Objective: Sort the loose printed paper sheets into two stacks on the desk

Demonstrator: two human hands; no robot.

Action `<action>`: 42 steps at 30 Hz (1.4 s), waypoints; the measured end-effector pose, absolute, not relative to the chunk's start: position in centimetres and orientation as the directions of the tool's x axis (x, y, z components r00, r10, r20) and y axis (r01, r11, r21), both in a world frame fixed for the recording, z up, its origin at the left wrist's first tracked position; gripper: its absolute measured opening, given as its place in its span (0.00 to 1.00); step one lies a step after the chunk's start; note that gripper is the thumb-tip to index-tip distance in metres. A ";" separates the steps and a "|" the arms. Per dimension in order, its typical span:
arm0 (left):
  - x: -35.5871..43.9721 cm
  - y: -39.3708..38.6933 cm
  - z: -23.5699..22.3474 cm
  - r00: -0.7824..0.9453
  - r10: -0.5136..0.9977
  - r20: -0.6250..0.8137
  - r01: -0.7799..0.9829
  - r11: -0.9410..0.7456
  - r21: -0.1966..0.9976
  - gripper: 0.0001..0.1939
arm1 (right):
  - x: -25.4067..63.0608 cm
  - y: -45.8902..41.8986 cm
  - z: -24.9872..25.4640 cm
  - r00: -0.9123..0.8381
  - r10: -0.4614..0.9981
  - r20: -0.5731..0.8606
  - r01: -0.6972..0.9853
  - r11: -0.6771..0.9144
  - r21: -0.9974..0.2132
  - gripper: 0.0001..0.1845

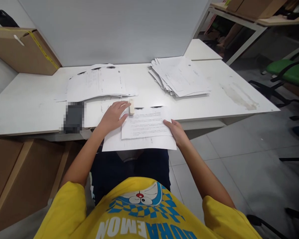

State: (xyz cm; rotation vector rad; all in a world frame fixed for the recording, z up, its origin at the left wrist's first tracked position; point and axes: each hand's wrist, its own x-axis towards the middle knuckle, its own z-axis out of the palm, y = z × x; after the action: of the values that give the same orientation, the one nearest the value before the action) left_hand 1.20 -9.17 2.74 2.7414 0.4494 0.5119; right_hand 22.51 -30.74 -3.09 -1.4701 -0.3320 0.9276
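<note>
Head view: papers (144, 126) overhang the table's (139, 79) front edge.
Left hand (114, 116) reaches palm-down, thumb and fingers parted, fingertips touching a small cream block (132, 109) at the papers' upper-left corner; right hand (176, 130) clamps their right edge, thumb on top. Carton (22, 49) stands back left, contents hidden.

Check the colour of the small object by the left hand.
The small object is cream; see the head view.

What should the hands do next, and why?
Maybe the left hand should pinch the cream tool more firmly: its fingertips are right by it, the tool sits at the papers' top left corner, and the right hand already holds their right side.
</note>
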 end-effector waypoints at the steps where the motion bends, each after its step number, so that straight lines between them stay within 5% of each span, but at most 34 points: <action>1: 1.8 -8.4 2.8 0.914 0.316 0.254 0.213 -0.907 0.364 0.25 | 22.6 -30.5 -3.1 0.627 0.699 -0.344 -0.334 -0.158 -0.929 0.18; 7: 3.2 -6.3 2.1 0.970 0.224 0.097 0.167 -0.899 0.405 0.26 | 22.6 -30.0 -3.0 0.610 0.707 -0.357 -0.349 -0.164 -0.923 0.17; 18: 3.9 -8.1 -0.7 0.895 0.333 0.299 0.171 -0.872 0.459 0.24 | 23.3 -30.2 -3.8 0.648 0.681 -0.340 -0.330 -0.151 -0.932 0.22; 22: 4.2 -8.2 -0.9 0.904 0.351 0.243 0.191 -0.841 0.506 0.24 | 23.6 -29.9 -4.1 0.657 0.690 -0.305 -0.277 -0.156 -0.948 0.21; 28: 3.4 -7.8 0.7 0.918 0.386 0.087 0.242 -0.722 0.648 0.23 | 23.4 -30.1 -2.8 0.661 0.684 -0.308 -0.248 -0.189 -0.950 0.24; 34: 2.7 -5.3 0.2 0.871 0.469 0.146 0.061 -0.397 0.916 0.23 | 21.8 -33.7 0.4 0.650 0.747 -0.143 0.079 -0.253 -0.964 0.20; 38: 2.5 -3.0 -0.6 0.717 0.625 0.309 -0.208 -0.232 0.950 0.26 | 23.2 -36.6 1.4 0.792 0.599 -0.122 0.083 -0.303 -0.949 0.21; 42: 2.5 -2.6 -0.8 0.641 0.661 0.390 -0.156 -0.385 0.910 0.27 | 25.9 -40.8 2.7 0.900 0.396 -0.183 -0.068 -0.288 -0.955 0.20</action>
State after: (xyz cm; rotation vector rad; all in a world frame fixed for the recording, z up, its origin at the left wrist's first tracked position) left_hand 2.51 -2.61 -0.80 1.7609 0.4100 0.9258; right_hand 25.89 -40.77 2.71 -1.8124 -0.2461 0.4599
